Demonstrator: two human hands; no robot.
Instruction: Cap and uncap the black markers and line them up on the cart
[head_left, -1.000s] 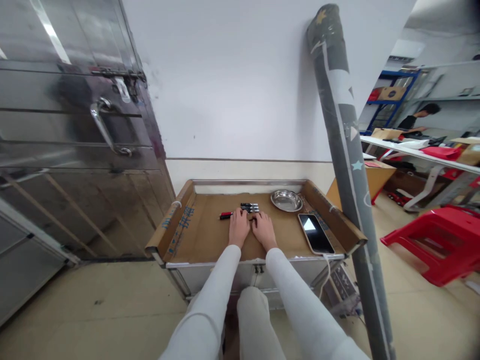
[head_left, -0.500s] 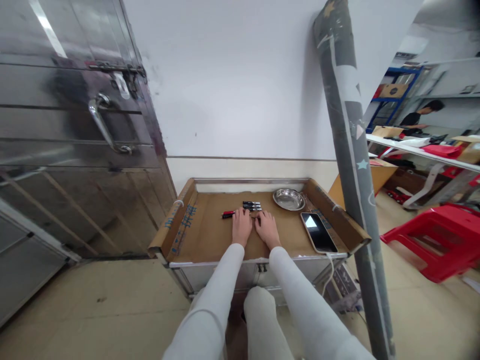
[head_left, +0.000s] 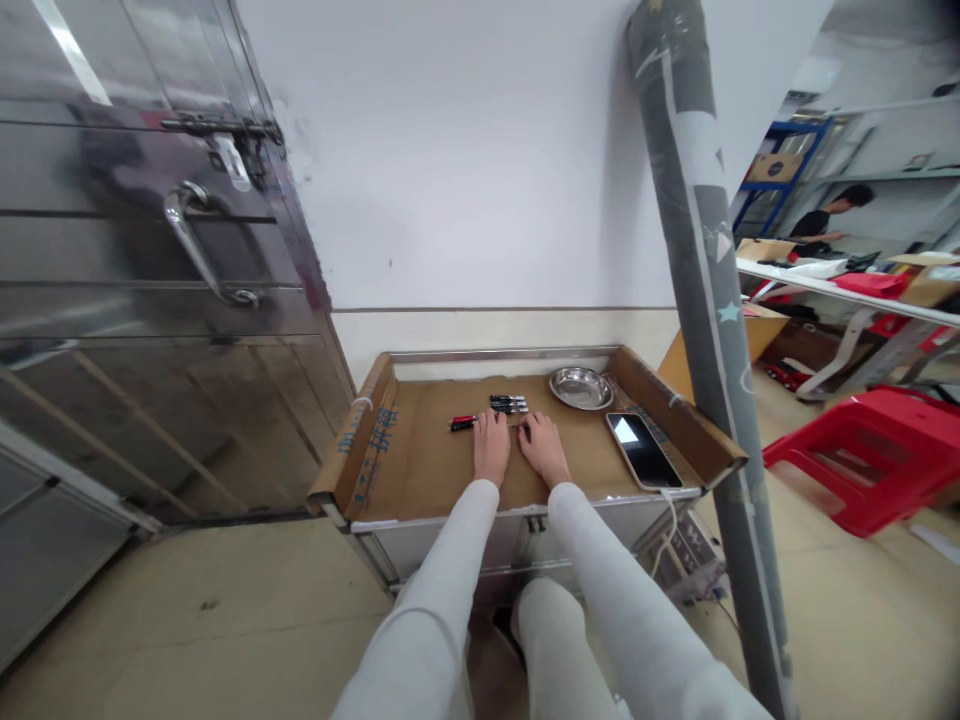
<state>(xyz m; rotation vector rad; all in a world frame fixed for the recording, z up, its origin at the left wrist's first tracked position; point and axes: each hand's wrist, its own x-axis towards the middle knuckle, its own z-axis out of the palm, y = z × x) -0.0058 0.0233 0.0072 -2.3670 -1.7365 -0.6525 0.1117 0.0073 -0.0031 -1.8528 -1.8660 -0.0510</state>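
A red pen (head_left: 462,418) and a black pen (head_left: 463,425) lie side by side on the cardboard lining, their left ends sticking out from under my left hand (head_left: 492,448). The fingers of that hand are bent over them and cover their middles. My right hand (head_left: 544,448) is just to the right, its fingers curled near the pens' right ends; what lies in its fingertips is hidden. Just beyond my fingertips, several black pens (head_left: 508,404) with pale right ends lie together in a row.
A round metal dish (head_left: 581,388) stands at the back right. Nearer me lies a phone (head_left: 643,452) with a white cable (head_left: 667,525). Cardboard edges (head_left: 686,415) border the cart top. A long grey roll (head_left: 709,250) leans beside it, near a red stool (head_left: 870,450). Another person (head_left: 821,220) is in the background.
The view has shifted slightly, so the cart top sits a little higher and further right. Both hands stay over the red and black pens, with a slightly wider gap between the hands.
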